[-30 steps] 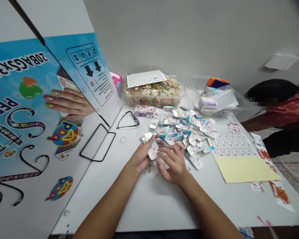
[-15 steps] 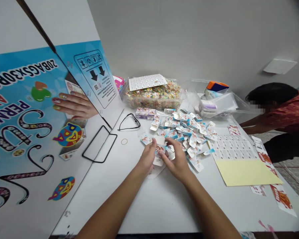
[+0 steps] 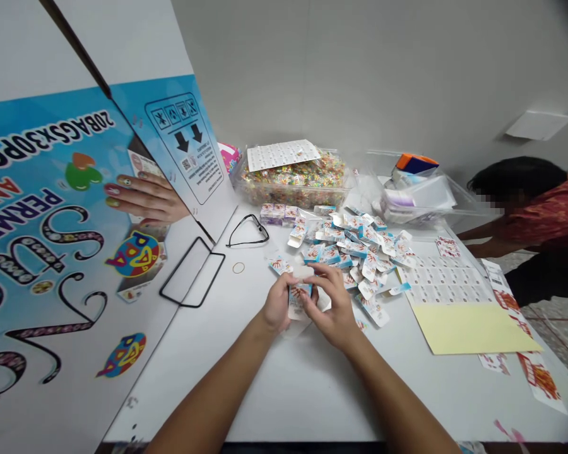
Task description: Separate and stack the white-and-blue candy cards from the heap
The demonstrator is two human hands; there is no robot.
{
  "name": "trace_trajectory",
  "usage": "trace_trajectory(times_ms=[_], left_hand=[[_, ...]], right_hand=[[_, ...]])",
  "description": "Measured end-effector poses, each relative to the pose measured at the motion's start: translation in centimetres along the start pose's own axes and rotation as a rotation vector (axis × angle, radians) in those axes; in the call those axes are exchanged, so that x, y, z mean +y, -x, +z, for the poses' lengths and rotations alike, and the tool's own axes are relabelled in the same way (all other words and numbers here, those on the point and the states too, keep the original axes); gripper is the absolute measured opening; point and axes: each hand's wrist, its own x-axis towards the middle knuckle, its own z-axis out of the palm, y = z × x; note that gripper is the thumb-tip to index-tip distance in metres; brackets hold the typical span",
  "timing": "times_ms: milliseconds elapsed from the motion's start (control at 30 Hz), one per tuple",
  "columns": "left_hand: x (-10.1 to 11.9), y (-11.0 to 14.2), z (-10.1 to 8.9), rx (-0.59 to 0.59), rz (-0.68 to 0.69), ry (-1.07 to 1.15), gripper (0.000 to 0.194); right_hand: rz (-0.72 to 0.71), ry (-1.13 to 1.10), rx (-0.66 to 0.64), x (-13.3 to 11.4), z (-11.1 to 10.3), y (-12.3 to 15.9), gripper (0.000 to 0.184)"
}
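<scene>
A small printed box [image 3: 298, 304], blue and white with an open flap at its top, is held between both hands over the table. My left hand [image 3: 278, 304] grips its left side, thumb near the upper edge. On the right, my right hand [image 3: 330, 301] is closed on the box too, its thumb against the front and its fingers bent over the top. Just beyond the hands lies a heap of similar small boxes [image 3: 355, 239], many with flaps sticking out. One loose box [image 3: 279, 265] rests near my left hand.
A large printed carton [image 3: 137, 277] stands along the left. Behind the heap are a clear tub of colourful packets [image 3: 288, 183] and another plastic bin [image 3: 416, 198]. Eyeglasses [image 3: 248, 232], a rubber band [image 3: 238, 268] and sticker sheets [image 3: 454, 290] lie around. A person [image 3: 539, 214] bends at the right.
The small box has turned more upright, its printed front facing me. My right hand's fingers have come in over its top edge. The view has shifted slightly.
</scene>
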Motion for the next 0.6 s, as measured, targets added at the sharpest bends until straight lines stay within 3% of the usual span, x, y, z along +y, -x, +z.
trace_trajectory(times_ms=[100, 167, 233, 300, 433, 600], left_hand=[[0.8, -0.1, -0.4, -0.049, -0.178, -0.038, 0.022], [1.4, 0.0, -0.3, -0.066, -0.241, -0.033, 0.027], [2.0, 0.1, 0.0, -0.023, -0.217, -0.010, 0.034], [2.2, 0.2, 0.1, 0.030, -0.151, -0.044, 0.043], [1.7, 0.3, 0.0, -0.039, -0.107, -0.262, 0.060], [0.7, 0.3, 0.3, -0.096, -0.022, -0.322, 0.052]], right_hand=[[0.082, -0.112, -0.055, 0.4, -0.3, -0.4, 0.003], [0.161, -0.167, 0.016, 0.7, -0.1, -0.3, 0.007], [0.231, -0.179, 0.138, 1.0, 0.3, -0.1, 0.011], [0.259, -0.175, 0.177, 1.2, 0.5, 0.1, 0.023], [0.320, -0.372, 0.118, 1.8, 0.3, -0.1, 0.015], [0.537, -0.755, 0.079, 2.2, 0.1, -0.5, 0.018]])
